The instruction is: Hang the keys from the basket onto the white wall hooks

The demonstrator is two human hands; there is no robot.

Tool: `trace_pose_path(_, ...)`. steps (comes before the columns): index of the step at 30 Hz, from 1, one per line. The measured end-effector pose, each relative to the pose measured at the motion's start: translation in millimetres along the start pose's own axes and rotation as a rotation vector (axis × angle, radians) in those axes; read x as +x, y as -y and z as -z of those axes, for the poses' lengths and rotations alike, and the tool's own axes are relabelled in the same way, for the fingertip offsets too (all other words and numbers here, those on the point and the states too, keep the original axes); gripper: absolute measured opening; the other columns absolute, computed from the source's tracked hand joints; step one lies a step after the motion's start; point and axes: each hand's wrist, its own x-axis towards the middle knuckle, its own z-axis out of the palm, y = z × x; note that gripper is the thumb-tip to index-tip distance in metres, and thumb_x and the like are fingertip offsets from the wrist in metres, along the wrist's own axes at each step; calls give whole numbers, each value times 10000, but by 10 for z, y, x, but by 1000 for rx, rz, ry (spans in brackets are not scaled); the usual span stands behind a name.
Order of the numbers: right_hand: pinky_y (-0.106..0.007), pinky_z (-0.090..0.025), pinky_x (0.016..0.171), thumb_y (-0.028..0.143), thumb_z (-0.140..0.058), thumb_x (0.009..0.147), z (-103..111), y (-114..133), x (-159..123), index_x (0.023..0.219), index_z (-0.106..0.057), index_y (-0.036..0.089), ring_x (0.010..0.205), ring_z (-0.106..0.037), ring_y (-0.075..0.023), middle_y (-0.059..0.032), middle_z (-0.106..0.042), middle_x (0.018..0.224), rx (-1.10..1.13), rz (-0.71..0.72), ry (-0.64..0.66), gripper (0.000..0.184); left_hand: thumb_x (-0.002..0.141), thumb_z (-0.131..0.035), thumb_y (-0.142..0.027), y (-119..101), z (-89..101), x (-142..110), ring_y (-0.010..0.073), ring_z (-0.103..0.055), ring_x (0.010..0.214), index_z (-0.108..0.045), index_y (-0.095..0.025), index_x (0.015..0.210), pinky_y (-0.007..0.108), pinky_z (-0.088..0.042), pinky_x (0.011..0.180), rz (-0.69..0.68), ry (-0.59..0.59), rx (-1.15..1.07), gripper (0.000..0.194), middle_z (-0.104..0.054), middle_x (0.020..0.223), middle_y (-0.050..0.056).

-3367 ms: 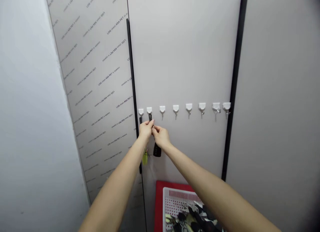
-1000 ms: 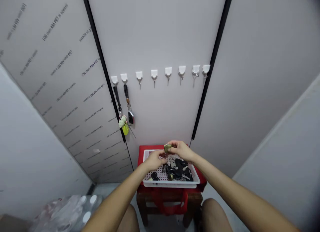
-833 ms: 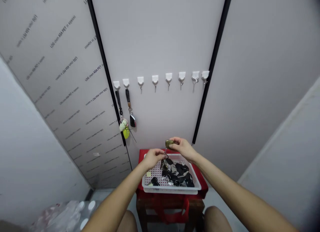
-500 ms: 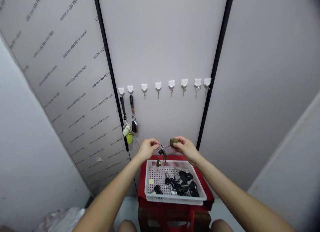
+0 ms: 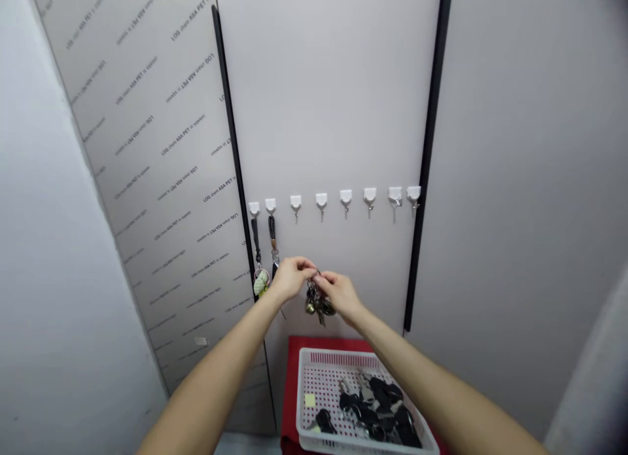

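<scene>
Keys first: both my hands are pinched on a dark metal key bunch with a small brass bell (image 5: 314, 299), mid-frame, left hand (image 5: 289, 280) and right hand (image 5: 338, 294) touching. It hangs above the white perforated plastic basket (image 5: 314, 376), below the row of white wall hooks (image 5: 321, 199).

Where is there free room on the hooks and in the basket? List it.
Six hooks hang bare, from the third to the black strip. The first two carry key straps. Both hands pinch a key bunch below the third. The basket is bare on its left, piled with keys on its right.
</scene>
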Motion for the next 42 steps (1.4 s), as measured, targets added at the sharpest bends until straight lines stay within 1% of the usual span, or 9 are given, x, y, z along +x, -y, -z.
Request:
trace_pose_path(5,-172,-286,382,337,-473,569,-140,413,480,516,-479,128,373,-359,-48,52,-396,394,138,21,-91,216,557,-481,-115,-205,211,254,68,-459,556,-531,-133,653,191,-369,574,-182,-352,41,109,-526,601,-7)
trace_pose_path(8,-168,-302,380,323,-467,576,-208,599,748,546,-498,128,384,-400,-56,45,-420,406,139,23,-182,200,589,-447,-104,-274,284,322,80,-476,646,-541,-140,716,208,-373,651,-279,-464,168,162,-546,705,11)
trace_pose_path(16,-178,-348,415,280,-409,644,-272,628,1077,592,-532,125,411,-451,-72,8,-481,437,-78,-34,-274,205,607,-417,-73,-149,298,329,105,-489,740,-539,-132,822,243,-368,724,-177,-412,317,254,-554,842,51)
trace_pose_path(22,-178,-368,519,295,-366,675,-81,377,828,707,-546,125,563,-489,-72,-11,-551,610,-270,112,-239,250,605,-422,-93,180,128,103,103,-494,718,-537,-136,805,246,-377,709,-186,-373,323,235,-555,782,33)
trace_pose_path(25,-177,-361,512,300,-346,685,162,57,409,734,-546,117,562,-483,-71,-13,-546,619,-351,113,-19,275,607,-422,-105,485,-121,-134,99,-490,719,-525,-134,823,244,-380,700,-153,-270,303,241,-551,792,31)
trace_pose_path(28,-187,-348,504,265,-370,667,451,-406,-164,683,-559,108,525,-469,-80,-15,-544,570,-584,-26,325,246,608,-419,-101,854,-484,-481,98,-487,727,-527,-123,813,232,-380,695,-27,-26,317,233,-556,795,39)
trace_pose_path(31,-207,-345,522,227,-428,613,690,-867,-675,699,-574,124,559,-486,-112,-37,-568,612,-913,-192,502,199,598,-437,-114,1197,-844,-825,103,-486,726,-529,-136,828,230,-374,697,88,211,419,249,-559,806,37)
trace_pose_path(37,-266,-335,673,196,-477,555,721,-1249,-1081,922,-519,163,813,-476,-199,-108,-544,882,-1193,-132,545,371,549,-512,-229,1448,-1134,-1101,173,-436,872,-500,-204,908,277,-329,756,-39,578,691,360,-516,931,40)
trace_pose_path(42,-207,-348,605,122,-359,622,613,-1221,-940,767,-572,145,677,-511,-129,-63,-589,740,-989,-227,449,259,593,-390,-117,1438,-984,-996,144,-493,710,-555,-181,737,240,-355,625,126,529,834,228,-565,769,47)
